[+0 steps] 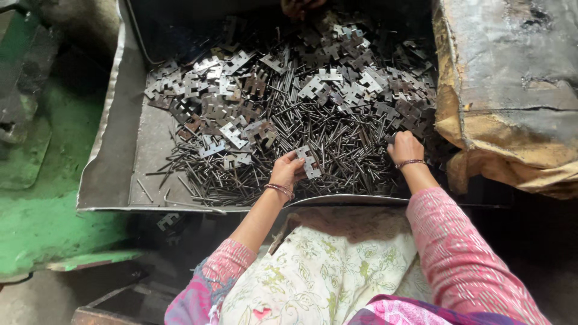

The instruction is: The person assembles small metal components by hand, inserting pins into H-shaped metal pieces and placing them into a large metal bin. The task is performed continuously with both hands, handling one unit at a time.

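Observation:
A wide metal tray point(111, 162) holds a heap of thin dark metal pins point(337, 150) and many flat notched metal plates point(229, 102). My left hand point(288, 170) is raised just above the pins near the tray's front edge and grips a small notched plate point(308, 162) between its fingers. My right hand point(405, 147) rests palm down on the pins at the right side of the heap, with its fingers pushed in among them. Whether it grips any of them is hidden. Both wrists wear bangles, and both sleeves are pink.
A worn brown sack point(506, 96) lies along the tray's right side. Green-painted machinery point(36, 204) stands to the left. Another person's hand point(299, 7) shows at the tray's far edge. A floral cloth point(325, 271) covers my lap below the tray. A single plate point(167, 221) lies under the tray's front lip.

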